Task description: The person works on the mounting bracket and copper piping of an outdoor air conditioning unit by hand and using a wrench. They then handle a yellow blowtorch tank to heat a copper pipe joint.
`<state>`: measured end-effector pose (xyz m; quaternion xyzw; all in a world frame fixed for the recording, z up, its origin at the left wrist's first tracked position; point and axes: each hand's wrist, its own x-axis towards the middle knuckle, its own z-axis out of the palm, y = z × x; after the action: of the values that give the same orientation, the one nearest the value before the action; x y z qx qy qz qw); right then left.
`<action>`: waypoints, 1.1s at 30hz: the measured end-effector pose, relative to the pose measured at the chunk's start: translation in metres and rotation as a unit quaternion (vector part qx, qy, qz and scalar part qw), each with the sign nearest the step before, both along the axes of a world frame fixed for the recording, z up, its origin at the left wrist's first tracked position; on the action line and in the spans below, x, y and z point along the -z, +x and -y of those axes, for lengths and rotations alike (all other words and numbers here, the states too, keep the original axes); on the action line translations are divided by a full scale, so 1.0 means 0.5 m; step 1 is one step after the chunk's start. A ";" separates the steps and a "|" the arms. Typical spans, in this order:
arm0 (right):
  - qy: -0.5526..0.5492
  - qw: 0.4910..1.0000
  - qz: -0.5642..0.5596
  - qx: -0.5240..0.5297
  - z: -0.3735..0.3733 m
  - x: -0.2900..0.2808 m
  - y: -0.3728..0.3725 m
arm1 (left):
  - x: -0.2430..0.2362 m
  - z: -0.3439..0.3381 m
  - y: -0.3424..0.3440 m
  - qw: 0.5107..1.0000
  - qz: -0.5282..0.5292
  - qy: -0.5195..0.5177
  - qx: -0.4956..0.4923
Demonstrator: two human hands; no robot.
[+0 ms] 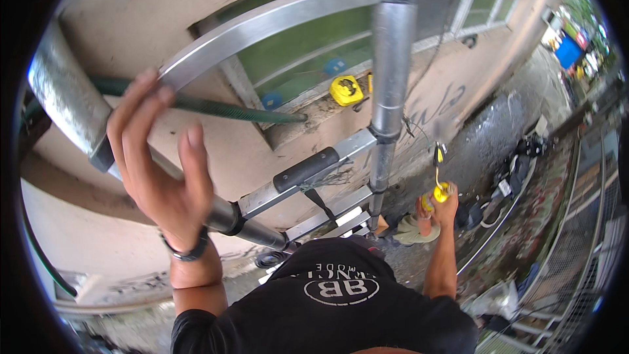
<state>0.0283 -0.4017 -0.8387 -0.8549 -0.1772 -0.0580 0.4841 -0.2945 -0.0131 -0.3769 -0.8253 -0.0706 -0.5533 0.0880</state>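
Note:
My left hand (164,164) is raised at the silver telescopic ladder, fingers apart and slightly bent, near the left rail (69,88) and top rung (262,19); whether it touches them I cannot tell. My right hand (443,206), lower right, grips a yellow tool (440,191), apparently a tape measure, with a short yellow strip rising from it toward a small yellow-and-black item (439,153). A yellow tape measure (346,90) rests on the window sill beyond the ladder.
A green hose (229,110) crosses behind the ladder below a green window (308,52). Below, another person (413,233) is in the wet alley (488,124), with dark bundles (517,164) and a wire-mesh fence (576,216) to the right.

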 end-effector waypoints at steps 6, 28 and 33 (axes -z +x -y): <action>0.001 0.994 0.112 0.013 -0.035 -0.268 -0.180 | 0.252 0.132 0.094 0.852 -0.265 -0.269 0.363; 0.255 0.966 -0.022 -0.049 -0.291 -0.358 0.113 | 0.275 0.197 0.188 0.739 -0.322 -0.347 0.479; 0.085 0.967 0.104 -0.218 -0.541 -0.411 0.202 | 0.252 0.157 0.139 0.697 -0.348 -0.434 0.453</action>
<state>0.1295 -0.1312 -0.6331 -0.7406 -0.4030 -0.0546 0.5348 -0.2249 -0.0918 -0.5028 -0.8377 0.1156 -0.1080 -0.5227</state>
